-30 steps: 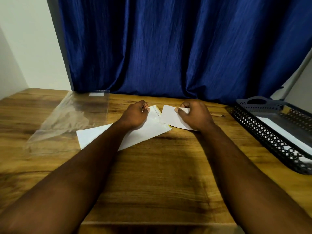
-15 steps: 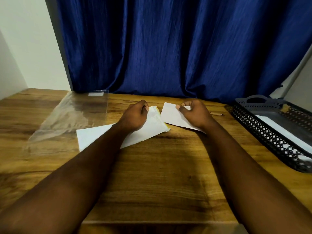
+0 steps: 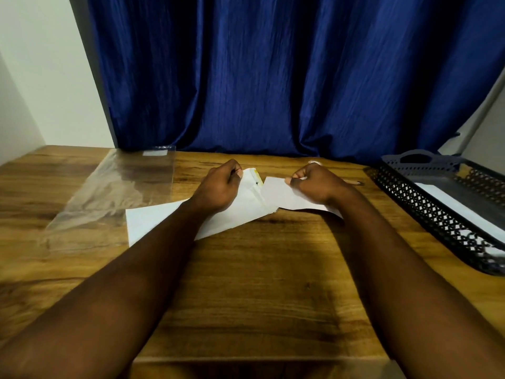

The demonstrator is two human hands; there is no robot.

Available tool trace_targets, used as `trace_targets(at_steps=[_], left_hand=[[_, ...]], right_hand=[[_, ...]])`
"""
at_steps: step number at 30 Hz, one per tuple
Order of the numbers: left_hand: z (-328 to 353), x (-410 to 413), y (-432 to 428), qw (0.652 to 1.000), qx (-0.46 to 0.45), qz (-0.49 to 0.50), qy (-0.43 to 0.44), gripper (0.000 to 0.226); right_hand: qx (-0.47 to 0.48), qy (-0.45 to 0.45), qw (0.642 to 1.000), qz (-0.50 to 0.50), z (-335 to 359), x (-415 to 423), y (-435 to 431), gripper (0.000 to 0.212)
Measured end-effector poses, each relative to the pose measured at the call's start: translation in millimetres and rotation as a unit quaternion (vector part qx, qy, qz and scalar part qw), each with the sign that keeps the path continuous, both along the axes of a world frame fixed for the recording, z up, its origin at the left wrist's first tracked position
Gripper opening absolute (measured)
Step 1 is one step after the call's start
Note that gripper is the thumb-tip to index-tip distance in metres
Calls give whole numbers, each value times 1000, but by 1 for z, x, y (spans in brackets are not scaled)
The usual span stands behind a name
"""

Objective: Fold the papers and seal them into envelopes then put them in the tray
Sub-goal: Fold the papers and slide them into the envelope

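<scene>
Change from the earlier frames: slight. Both hands keep their grips and stay in nearly the same place. The right hand (image 3: 318, 184) is rolled a little further over the far edge of the paper (image 3: 276, 194).

Current state:
- The left hand (image 3: 218, 187) has its fingers curled and pinches the open end of the envelope (image 3: 246, 206), beside a yellow strip.
- The envelope lies flat on the surface (image 3: 259, 269), running leftward under the left forearm.
- The right hand has its fingers curled and pinches the folded paper at its far edge.
- The paper's left corner sits just beside the envelope's open end.
- The tray (image 3: 410, 198) stands at the right, well apart from the hands, with a white item (image 3: 459, 212) inside.
- A clear sleeve (image 3: 117, 187) lies at the left, just beside the envelope's left end.

Limits of view:
- The fingertips of both hands are hidden behind the knuckles.
- Whether the paper's corner has entered the envelope cannot be determined.
- The right wrist covers the paper's right part.
- A thin object (image 3: 355, 183) behind that wrist is too small to identify.
- The frame edge cuts off the tray.
</scene>
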State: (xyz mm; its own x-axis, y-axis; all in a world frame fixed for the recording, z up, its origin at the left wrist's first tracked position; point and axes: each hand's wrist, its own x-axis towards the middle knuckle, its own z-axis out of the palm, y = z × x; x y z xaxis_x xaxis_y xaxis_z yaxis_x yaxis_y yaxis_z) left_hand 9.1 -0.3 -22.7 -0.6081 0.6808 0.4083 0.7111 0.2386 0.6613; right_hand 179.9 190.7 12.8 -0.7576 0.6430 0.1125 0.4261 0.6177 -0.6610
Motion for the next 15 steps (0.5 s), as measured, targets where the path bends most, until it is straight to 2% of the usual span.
trace_targets(at_steps=[5, 10, 13, 15], left_hand=[[4, 4, 0, 996, 30, -14, -81, 10], [10, -5, -3, 977, 69, -49, -198, 38], [13, -10, -5, 960, 86, -56, -259, 45], [15, -9, -7, 958, 88, -61, -267, 45]], right_hand=[[16, 30, 999, 32, -5, -1, 4, 34], [77, 20, 992, 96, 1, -1, -1, 27], [61, 46, 992, 100, 0, -1, 0, 25], [34, 64, 993, 94, -2, 0, 2, 24]])
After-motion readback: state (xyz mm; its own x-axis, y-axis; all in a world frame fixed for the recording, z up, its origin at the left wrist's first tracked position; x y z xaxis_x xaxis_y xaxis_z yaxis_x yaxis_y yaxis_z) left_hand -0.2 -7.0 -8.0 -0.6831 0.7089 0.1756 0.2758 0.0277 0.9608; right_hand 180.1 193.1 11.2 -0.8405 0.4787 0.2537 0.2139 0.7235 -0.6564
